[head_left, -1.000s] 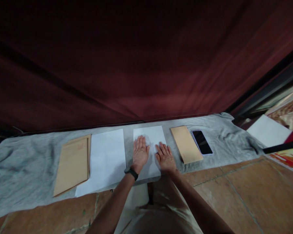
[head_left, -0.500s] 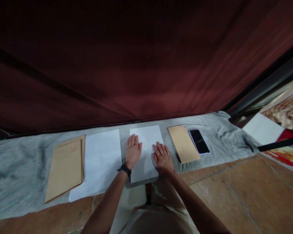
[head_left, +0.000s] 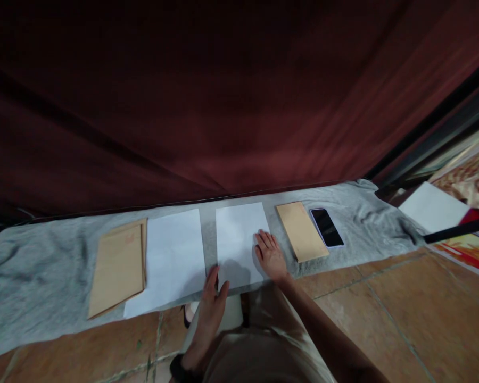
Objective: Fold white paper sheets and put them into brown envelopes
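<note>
The left hand (head_left: 209, 314) has been lifted off the white sheet (head_left: 239, 242) and is held open at its near edge. The right hand (head_left: 270, 256) stays pressed flat, fingers spread, on the sheet's right part; a brown envelope (head_left: 302, 230) lies just right.

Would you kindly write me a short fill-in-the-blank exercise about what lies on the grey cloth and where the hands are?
1. The right hand rests flat on the middle white sheet of ____.
2. The phone lies screen up just right of the small ____ envelope.
3. The left hand is at the sheet's ____ edge.
4. The large envelope lies at the ____ end of the row on the grey cloth.

Missing words: paper; brown; near; left
</note>
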Available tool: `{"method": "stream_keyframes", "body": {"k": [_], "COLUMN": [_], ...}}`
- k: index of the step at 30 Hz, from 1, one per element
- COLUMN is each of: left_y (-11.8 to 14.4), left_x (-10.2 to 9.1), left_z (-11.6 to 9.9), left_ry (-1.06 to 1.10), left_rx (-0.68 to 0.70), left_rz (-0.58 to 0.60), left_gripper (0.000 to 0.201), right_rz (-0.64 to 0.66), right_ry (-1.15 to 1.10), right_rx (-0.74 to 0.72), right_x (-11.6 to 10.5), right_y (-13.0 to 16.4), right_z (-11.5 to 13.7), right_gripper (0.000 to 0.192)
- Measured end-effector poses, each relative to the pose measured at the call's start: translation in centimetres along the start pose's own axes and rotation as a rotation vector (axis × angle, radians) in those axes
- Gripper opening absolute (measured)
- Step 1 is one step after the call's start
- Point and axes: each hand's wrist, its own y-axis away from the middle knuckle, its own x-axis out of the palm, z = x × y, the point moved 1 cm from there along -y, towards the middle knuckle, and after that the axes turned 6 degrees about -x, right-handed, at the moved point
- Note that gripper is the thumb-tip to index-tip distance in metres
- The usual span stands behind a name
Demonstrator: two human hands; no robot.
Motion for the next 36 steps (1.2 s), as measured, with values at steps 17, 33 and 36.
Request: {"method": "stream_keyframes", "body": {"k": [17,33,36], "left_y": [1.9,0.3,-0.3], "left_x": [3.1,1.2,1.1], "left_z": [-1.1,-2.6,-2.5], "left_ry": [-0.771,-0.949,-0.954], "left_rx": [0.685,0.652,0.697], "left_rz": [0.091,0.07,0.095], "left_gripper": [0.054,0.041,0.039], "right_rz": [0.086,0.062,0.075], "right_ry": [0.035,0.034,0.025], "right_rx": [-0.221,-0.181,-0.173], "right_x": [-2.1,-4.1,-4.5], "right_y": [8.3,9.4,9.1], "right_z": [3.4,-0.4,-0.5], "right_gripper": [0.051,0.056,0.054]}}
